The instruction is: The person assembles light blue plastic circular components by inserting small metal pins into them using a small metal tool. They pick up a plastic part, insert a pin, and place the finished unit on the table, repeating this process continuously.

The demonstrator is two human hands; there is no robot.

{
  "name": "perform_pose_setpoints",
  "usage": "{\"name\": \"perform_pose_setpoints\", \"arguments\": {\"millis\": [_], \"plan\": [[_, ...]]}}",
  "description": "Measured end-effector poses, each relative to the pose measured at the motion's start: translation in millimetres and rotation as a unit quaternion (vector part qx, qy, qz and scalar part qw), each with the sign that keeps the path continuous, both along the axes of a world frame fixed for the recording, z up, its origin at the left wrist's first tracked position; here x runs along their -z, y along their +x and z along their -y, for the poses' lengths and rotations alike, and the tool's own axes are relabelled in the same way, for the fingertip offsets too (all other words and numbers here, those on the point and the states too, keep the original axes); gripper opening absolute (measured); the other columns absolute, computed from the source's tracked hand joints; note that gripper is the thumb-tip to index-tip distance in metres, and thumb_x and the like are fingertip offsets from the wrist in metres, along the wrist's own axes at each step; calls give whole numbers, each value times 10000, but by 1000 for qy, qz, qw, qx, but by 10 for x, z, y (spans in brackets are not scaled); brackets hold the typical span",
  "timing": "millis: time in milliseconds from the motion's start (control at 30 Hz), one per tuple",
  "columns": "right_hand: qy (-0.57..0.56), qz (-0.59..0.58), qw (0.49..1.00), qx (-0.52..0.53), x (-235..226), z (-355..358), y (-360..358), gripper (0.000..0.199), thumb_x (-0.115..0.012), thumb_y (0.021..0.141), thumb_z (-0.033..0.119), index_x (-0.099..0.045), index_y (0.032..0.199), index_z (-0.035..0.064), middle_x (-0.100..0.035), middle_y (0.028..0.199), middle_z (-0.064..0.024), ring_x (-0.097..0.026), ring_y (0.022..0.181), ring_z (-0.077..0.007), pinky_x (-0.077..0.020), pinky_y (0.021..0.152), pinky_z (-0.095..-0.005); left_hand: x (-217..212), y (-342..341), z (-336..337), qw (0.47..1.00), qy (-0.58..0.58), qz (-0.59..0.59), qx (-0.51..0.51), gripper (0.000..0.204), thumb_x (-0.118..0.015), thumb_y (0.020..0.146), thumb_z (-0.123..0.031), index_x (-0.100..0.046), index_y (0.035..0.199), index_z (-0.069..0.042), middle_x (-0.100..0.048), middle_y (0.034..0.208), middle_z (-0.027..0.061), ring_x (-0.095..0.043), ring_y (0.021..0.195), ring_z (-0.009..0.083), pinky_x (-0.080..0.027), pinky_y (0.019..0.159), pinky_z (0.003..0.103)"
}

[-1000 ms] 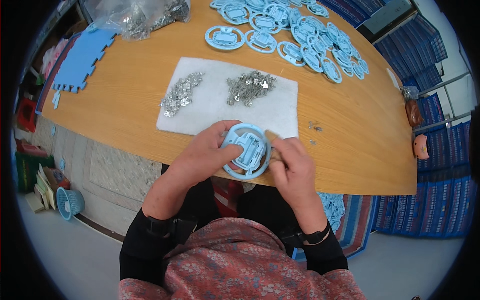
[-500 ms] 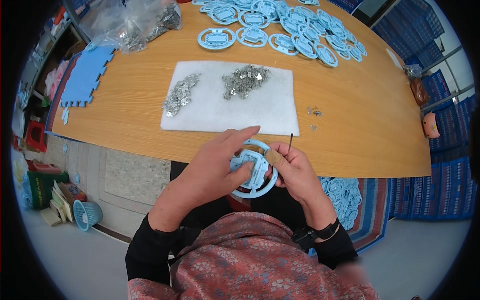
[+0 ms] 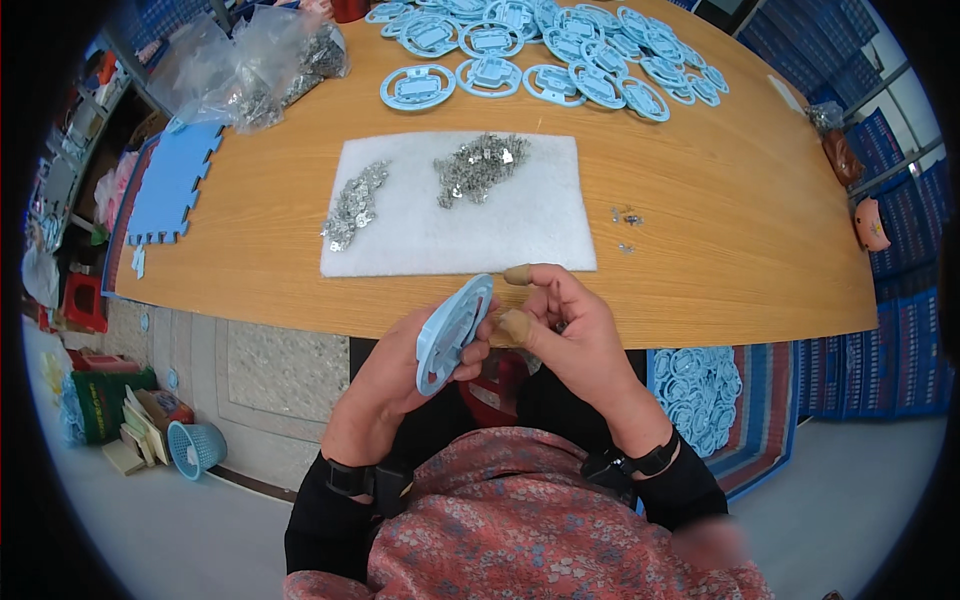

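Observation:
My left hand (image 3: pixel 385 365) grips a light-blue plastic steering-wheel-shaped part (image 3: pixel 436 350), tilted nearly on edge above my lap, with fingertips showing at its right side. Just to the right is my right hand (image 3: pixel 580 345). Tan finger covers sit on its thumb and index finger, which are spread apart, while the other fingers curl inward. A small dark bit shows among those curled fingers, too little to name. Beyond both hands lies a white padded sheet (image 3: pixel 450 245) with two heaps of small silvery metal pieces (image 3: pixel 480 168) (image 3: pixel 355 205).
More blue wheel parts (image 3: pixel 490 40) are piled at the table's far side. Bags of metal pieces (image 3: pixel 265 75) stand far left, near a blue foam mat (image 3: pixel 175 185). A few small pieces (image 3: pixel 628 216) lie right of the sheet. Below the table edge, a striped container (image 3: pixel 765 400) holds blue parts.
The wheel part has turned from face-up to nearly on edge and moved left, now in my left hand alone. My right hand has come off it. The thin dark rod no longer shows.

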State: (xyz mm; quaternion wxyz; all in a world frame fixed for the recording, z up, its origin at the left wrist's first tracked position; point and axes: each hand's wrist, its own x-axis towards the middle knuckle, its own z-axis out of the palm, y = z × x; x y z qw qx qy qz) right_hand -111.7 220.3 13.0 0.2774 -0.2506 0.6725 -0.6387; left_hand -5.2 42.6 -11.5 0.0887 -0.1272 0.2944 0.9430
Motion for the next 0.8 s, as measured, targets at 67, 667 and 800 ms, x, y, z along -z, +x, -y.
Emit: {"name": "perform_pose_setpoints", "arguments": {"millis": [67,667,800], "plan": [[22,-36,999,-10,-16,49,-2,317,-754,906,116,-620,1172,7,-517,700,52,-447,637,-17,-399,574,-207,-10,15,-12,1000,1,-16,10,381,-439,1066,-223,-541,1320,42,-578,963,50,-528,779,112,-440,628,231],[181,-372,902,-126,-373,1059,-563,238,-687,872,136,-715,1094,52,-662,897,-149,-648,807,-312,-524,739,-400,-152,473,546,977,-192,-46,-84,477,-662,958,-92,-474,1390,-17,-649,1190,54,-620,1096,115,-518,935,284],[198,-474,849,-121,-191,1504,-724,237,-673,874,138,-720,1100,82,-651,900,-147,-646,850,-345,-518,754,-428,-217,512,552,970,-227,-7,-84,504,-709,915,-132,-489,1352,-12,-654,1171,62,-631,1083,125,-515,948,292]]}}
